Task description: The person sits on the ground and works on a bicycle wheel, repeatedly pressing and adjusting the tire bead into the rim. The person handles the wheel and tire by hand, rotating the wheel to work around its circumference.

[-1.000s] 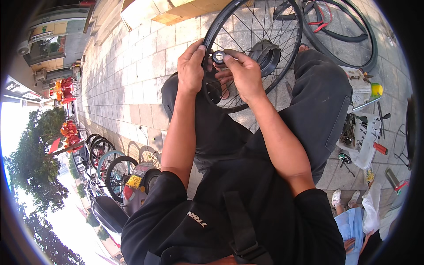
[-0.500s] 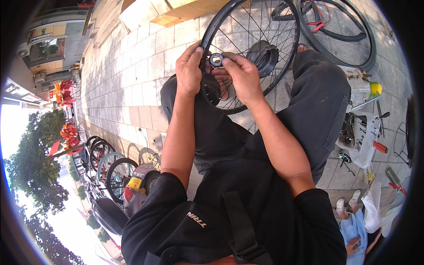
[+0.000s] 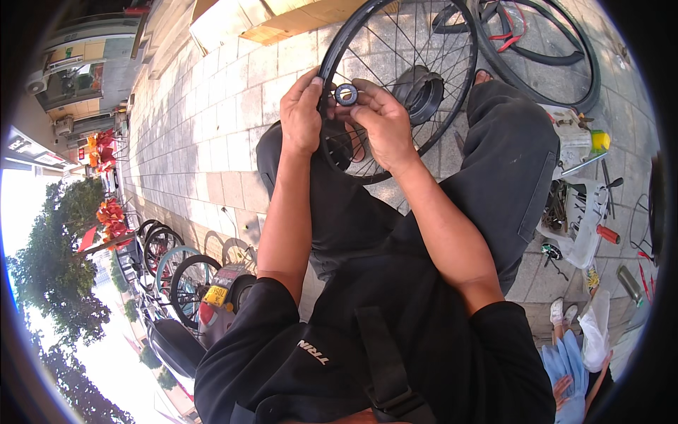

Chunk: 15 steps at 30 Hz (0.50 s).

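Note:
A black spoked bicycle wheel (image 3: 462, 116) stands tilted between my knees. My left hand (image 3: 301, 114) grips its rim at the left side, thumb on the near face. Close by, my right hand (image 3: 383, 124) pinches a small round black ring-shaped part (image 3: 346, 95) with a pale middle, held between thumb and fingers just inside the rim. I cannot make out exactly what that part is. Behind the spokes lies a black hollow round object (image 3: 424, 95). Some of my left fingers are hidden behind the rim.
Another tyre (image 3: 593, 85) and a loose tube lie at upper right. Tools fill a white tray (image 3: 590, 212) at right, near a red-handled tool (image 3: 607, 234). A wooden box (image 3: 289, 20) stands ahead. Parked bicycles (image 3: 191, 283) line the left. A person in blue (image 3: 565, 364) is at lower right.
My right fingers have shifted and turned the round part, so its dark ring and middle show differently. My left hand stays on the rim. Red handles at far right have moved.

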Each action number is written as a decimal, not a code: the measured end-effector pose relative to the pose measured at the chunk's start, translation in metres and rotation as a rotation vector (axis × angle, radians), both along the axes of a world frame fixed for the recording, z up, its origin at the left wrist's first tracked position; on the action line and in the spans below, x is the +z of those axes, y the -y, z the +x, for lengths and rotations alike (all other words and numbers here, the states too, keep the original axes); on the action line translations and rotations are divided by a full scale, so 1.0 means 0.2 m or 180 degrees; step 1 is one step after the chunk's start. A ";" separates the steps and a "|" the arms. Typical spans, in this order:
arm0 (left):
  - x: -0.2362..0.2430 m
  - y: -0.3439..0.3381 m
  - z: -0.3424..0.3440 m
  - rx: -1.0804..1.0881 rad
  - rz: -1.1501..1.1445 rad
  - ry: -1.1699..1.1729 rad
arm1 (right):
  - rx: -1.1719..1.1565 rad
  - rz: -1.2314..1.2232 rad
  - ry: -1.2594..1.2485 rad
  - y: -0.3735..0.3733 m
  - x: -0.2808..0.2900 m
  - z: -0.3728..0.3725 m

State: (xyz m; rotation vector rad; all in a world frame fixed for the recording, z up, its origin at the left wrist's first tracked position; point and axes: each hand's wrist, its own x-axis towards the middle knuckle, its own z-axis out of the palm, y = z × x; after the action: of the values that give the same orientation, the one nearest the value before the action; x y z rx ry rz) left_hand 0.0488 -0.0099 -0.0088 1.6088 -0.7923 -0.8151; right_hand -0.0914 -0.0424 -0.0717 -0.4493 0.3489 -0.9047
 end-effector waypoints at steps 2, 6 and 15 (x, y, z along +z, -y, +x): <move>-0.01 0.00 0.00 -0.0028 -0.0056 -0.0060 | -0.0076 0.0015 0.0094 0.00 -0.02 0.01; -0.01 0.01 0.00 -0.0039 -0.0066 -0.0055 | -0.0114 0.0061 -0.0001 -0.01 -0.03 0.02; 0.00 0.01 0.00 0.0064 0.0024 0.0128 | -0.0117 0.0614 0.0166 -0.01 -0.01 0.04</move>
State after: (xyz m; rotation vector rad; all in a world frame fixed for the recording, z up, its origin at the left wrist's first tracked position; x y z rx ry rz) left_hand 0.0478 -0.0113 -0.0087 1.6419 -0.8011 -0.7742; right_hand -0.0835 -0.0407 -0.0737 -0.2421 0.3937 -0.9071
